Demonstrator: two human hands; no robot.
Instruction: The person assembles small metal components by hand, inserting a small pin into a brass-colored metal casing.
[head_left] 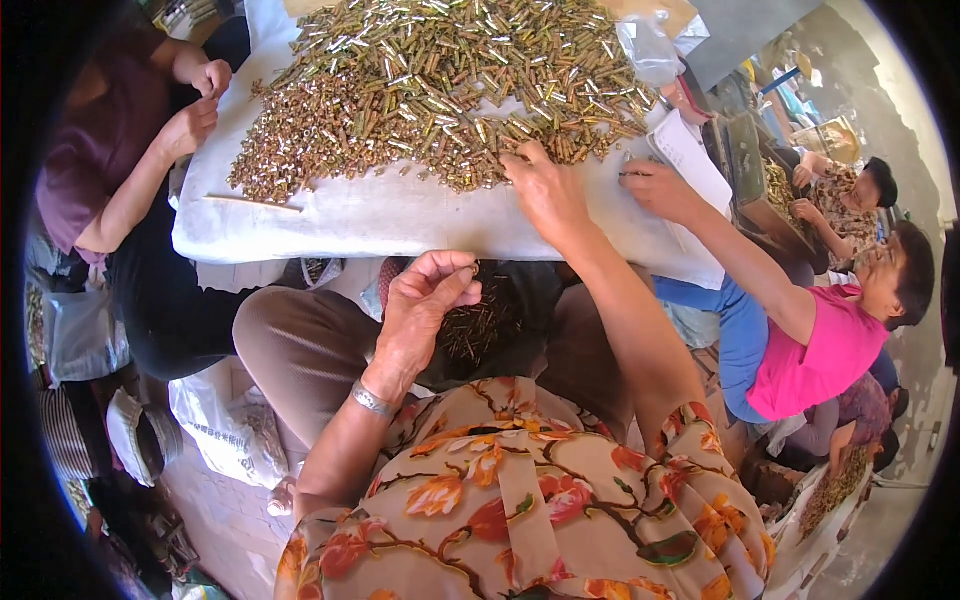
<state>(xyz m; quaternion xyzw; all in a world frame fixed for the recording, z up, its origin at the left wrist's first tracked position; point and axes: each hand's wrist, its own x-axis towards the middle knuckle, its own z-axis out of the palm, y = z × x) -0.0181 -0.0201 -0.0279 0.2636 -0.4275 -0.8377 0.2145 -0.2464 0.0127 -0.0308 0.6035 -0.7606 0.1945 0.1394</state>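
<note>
- White cloth (370, 222) covers the counter (225, 235), which spreads out ahead of both hands; tiled floor shows behind and to the left of them.
- Left hand (425, 298), drawn back from the counter's near edge, is pinched at thumb and fingertips around a small brass-coloured piece (477, 268), too tiny to make out its shape fully.
- Right hand (548, 195) reaches over the cloth, fingers bent down at the near edge of the heap (470, 60); whether it grasps any of the pieces I cannot tell.
- Beyond both hands, that heap is mostly slim metal tubes, with shorter pieces (295, 150) massed ahead and to the left.
- Left of these, on the cloth, lies a thin stick (255, 203).
- Below and just right of the left hand, more slender pieces (475, 325) lie on something dark between the knees.
- Right of the right hand, a co-worker in pink (820, 345) extends an arm near some white paper (690, 158).
- Far left of both hands, another co-worker (115, 140) brings two hands close together.
</note>
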